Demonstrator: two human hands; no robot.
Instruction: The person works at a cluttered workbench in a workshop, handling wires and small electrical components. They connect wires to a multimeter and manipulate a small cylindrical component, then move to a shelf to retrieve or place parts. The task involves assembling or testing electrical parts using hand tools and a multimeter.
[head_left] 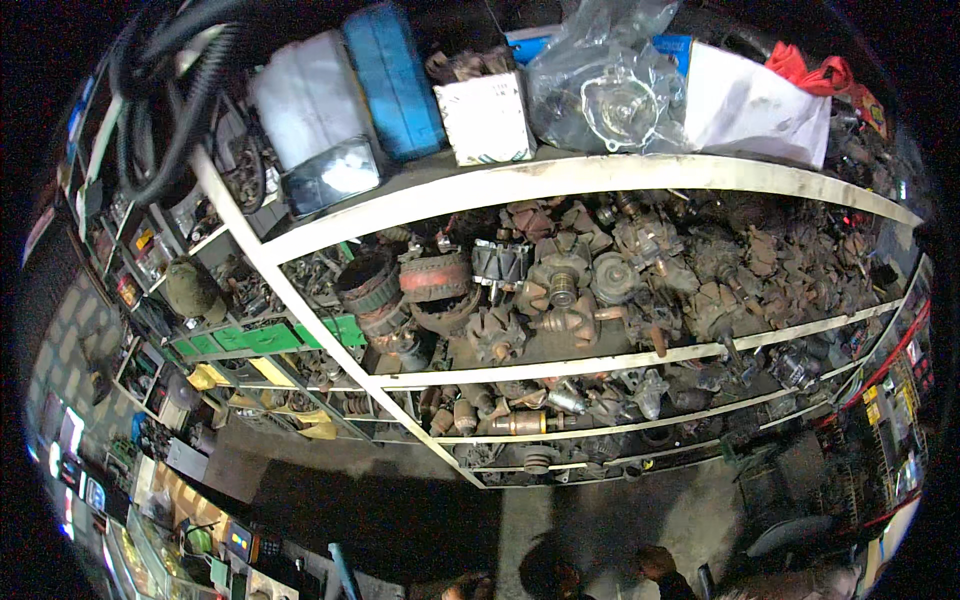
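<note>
At the dark lower edge, a dim brownish shape (655, 563) with a dark sleeve beside it appears to be my right hand. Another faint shape (468, 587) farther left looks like part of my left hand. Their fingers are too dark and cut off to read, and I can make out nothing held. Ahead stands a cream metal shelf unit (560, 180), well apart from both. Its upper tier holds a heap of greasy rotors (560, 285) and round stators (437, 275). Smaller motor parts (520, 422) fill the tier below.
On the top shelf are a white container (312, 100), a blue container (395, 80), a white box (485, 118), a bagged metal housing (620, 105) and a red cloth (810, 68). Black hoses (180, 130) hang at upper left. Green bins (255, 338) line the left shelving. A glass case (150, 550) stands lower left.
</note>
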